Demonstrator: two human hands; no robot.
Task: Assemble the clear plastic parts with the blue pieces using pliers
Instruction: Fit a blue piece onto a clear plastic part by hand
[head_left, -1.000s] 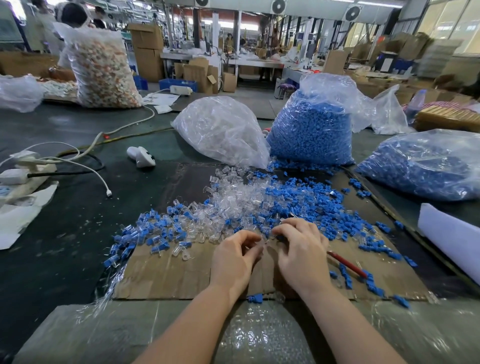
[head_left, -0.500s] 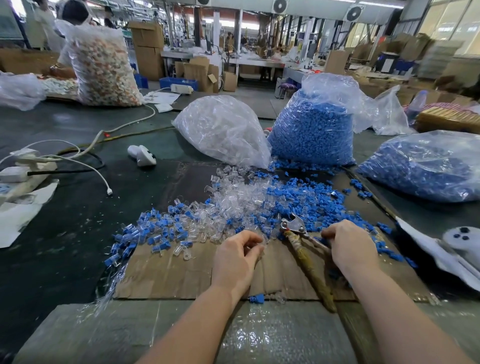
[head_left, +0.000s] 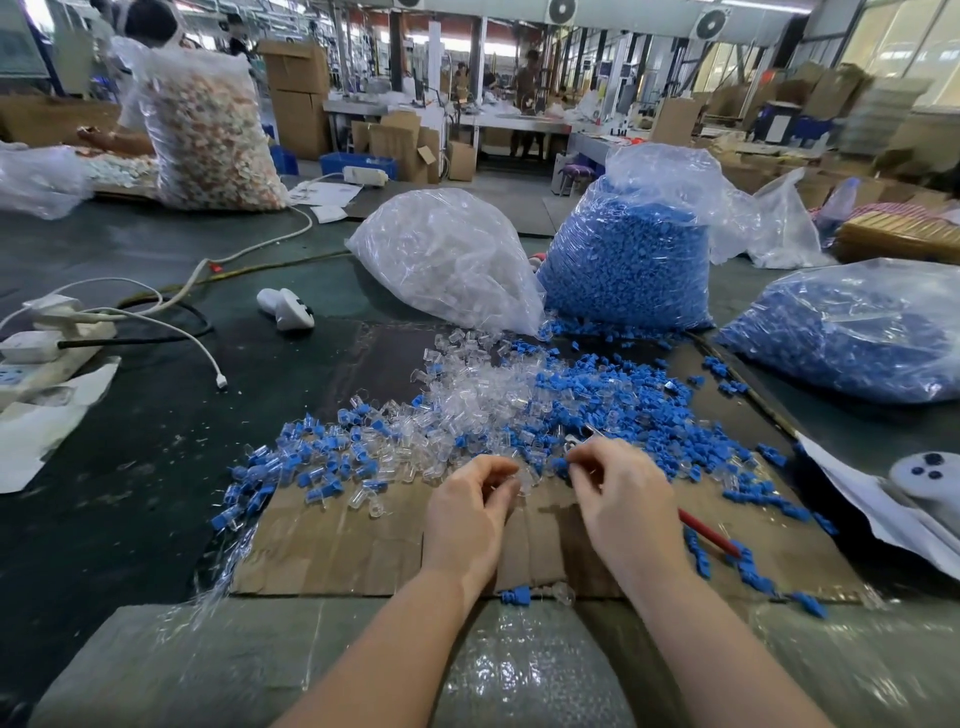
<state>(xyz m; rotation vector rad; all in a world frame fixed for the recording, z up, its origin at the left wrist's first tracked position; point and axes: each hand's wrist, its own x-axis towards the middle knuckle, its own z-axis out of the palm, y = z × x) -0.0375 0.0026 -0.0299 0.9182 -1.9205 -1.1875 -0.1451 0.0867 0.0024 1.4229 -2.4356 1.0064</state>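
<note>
Loose clear plastic parts (head_left: 483, 400) and blue pieces (head_left: 623, 400) lie heaped on a cardboard sheet (head_left: 332, 551). My left hand (head_left: 467, 509) has its fingers curled round a clear part (head_left: 522, 480) at the heap's near edge. Just to its right, my right hand (head_left: 618, 493) pinches a small blue piece (head_left: 561, 464) between thumb and forefinger. The pliers lie on the cardboard under my right hand: the metal jaws (head_left: 577, 439) show beyond the fingers and a red handle (head_left: 706, 532) sticks out to the right. The two hands are a little apart.
Behind the heap stand a bag of clear parts (head_left: 447, 260) and two bags of blue pieces (head_left: 628, 260) (head_left: 852, 332). A white controller (head_left: 285, 309), cables and a power strip (head_left: 36, 353) lie left. Another controller (head_left: 924, 478) rests on paper at right. A person works at the far left.
My right hand came back from the right side of the cardboard to the middle, over the pliers, and now pinches a blue piece. My left hand stayed in place.
</note>
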